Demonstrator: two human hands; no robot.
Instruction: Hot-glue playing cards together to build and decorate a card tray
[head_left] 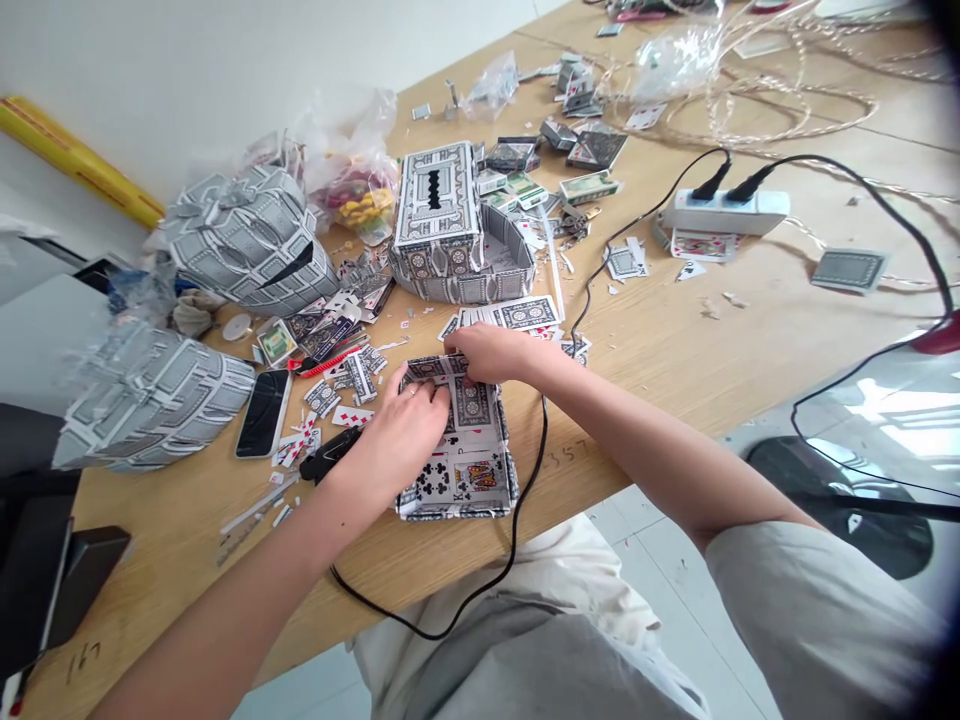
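Two hands, near each other, both at open card box [480, 445] near table's front edge. Right hand [484, 352] clamped on box's far wall; left hand [411, 425] over left wall, fingers inside, whether gripping cannot tell. Black tool [326, 455] beside left wrist; black cord [513, 548] loops round box's near side. Farther left, phone [263, 413], red cutter [322, 362]. Beyond box, slotted card box [459, 200]. Far right, white power strip [765, 212], two plugs inserted.

Left hand [411, 425] hides part of card box [476, 475].
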